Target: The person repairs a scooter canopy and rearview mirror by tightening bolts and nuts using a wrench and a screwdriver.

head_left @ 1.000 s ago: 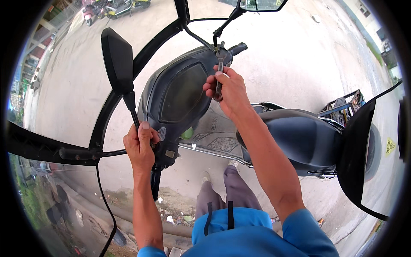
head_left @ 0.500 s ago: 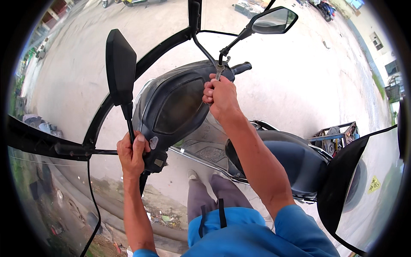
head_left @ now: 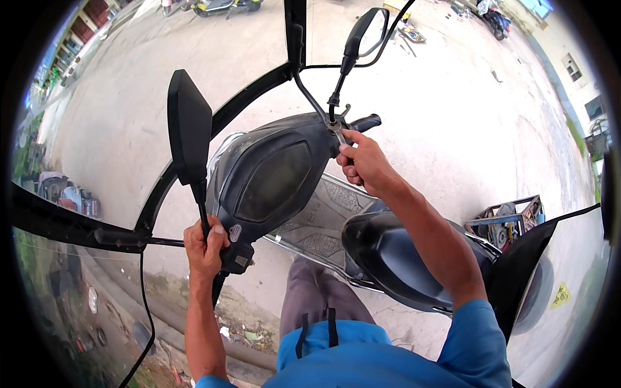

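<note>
My left hand (head_left: pixel 204 249) is closed on the stem of the scooter's left mirror (head_left: pixel 189 126) beside the left handlebar. My right hand (head_left: pixel 365 165) grips a metal wrench (head_left: pixel 338 134), whose upper end sits around the fitting at the foot of the right mirror stem (head_left: pixel 334 87). The right mirror (head_left: pixel 365 39) stands tilted above it. Between my hands is the dark dashboard (head_left: pixel 275 181) of the scooter. My fingers hide most of the wrench's handle.
A black canopy frame (head_left: pixel 249 87) arches around the handlebars. The seat (head_left: pixel 394 258) and footboard (head_left: pixel 310 229) are to the right and below. A crate of parts (head_left: pixel 491 223) stands beyond the seat. Parked scooters (head_left: pixel 223 8) and a building (head_left: pixel 563 64) are farther off.
The right mirror's head has turned more upright since half a second ago. My right hand and wrench have swung rightward. The whole scene sits lower in the picture than a second ago.
</note>
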A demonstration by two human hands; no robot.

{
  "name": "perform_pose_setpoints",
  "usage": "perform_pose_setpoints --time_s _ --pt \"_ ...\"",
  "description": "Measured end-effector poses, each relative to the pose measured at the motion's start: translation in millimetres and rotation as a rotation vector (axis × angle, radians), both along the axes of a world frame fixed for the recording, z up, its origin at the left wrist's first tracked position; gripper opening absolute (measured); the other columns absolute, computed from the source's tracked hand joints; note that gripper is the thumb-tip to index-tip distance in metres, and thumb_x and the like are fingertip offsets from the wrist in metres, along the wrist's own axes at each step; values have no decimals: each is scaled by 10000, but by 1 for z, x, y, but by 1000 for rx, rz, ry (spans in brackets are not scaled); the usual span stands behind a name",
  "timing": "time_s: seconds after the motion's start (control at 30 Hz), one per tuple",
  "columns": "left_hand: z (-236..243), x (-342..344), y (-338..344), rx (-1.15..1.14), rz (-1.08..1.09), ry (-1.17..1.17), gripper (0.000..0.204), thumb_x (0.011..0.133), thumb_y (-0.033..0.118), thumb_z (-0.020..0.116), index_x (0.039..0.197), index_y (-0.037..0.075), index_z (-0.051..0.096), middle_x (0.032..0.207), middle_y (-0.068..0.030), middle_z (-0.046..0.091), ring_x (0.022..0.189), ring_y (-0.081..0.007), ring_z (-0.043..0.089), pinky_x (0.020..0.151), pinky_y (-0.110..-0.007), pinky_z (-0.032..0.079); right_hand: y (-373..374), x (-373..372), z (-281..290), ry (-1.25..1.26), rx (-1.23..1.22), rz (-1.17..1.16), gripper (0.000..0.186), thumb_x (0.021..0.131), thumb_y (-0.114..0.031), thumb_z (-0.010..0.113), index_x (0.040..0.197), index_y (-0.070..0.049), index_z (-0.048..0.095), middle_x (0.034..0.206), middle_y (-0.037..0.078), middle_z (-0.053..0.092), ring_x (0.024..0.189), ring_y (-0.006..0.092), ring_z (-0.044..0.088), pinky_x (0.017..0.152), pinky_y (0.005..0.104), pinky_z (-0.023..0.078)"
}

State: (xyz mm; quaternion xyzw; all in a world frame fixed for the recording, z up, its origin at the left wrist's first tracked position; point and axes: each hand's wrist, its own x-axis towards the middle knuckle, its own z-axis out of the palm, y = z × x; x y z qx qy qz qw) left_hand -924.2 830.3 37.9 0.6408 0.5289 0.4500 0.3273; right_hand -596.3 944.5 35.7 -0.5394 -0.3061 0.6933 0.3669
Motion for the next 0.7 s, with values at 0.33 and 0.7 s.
perform_pose_setpoints --time_s 0.33,0.7 --pt "0 0 0 -31 -45 -18 317 960 199 520 688 39 497 571 -29 530 501 -85 421 482 -268 295 25 30 2 -90 11 320 304 1010 -94 431 1288 -15 524 581 -57 340 436 20 271 372 205 232" --pt "-1 -2 -4 -23 -8 -30 211 953 166 535 791 32 509 686 -43 557 610 -102 486 565 -262 370 19 20 -1 -74 -35 169 299 1013 -121 443 1293 -51 522 646 -14 439 444 50 338 379 226 274"
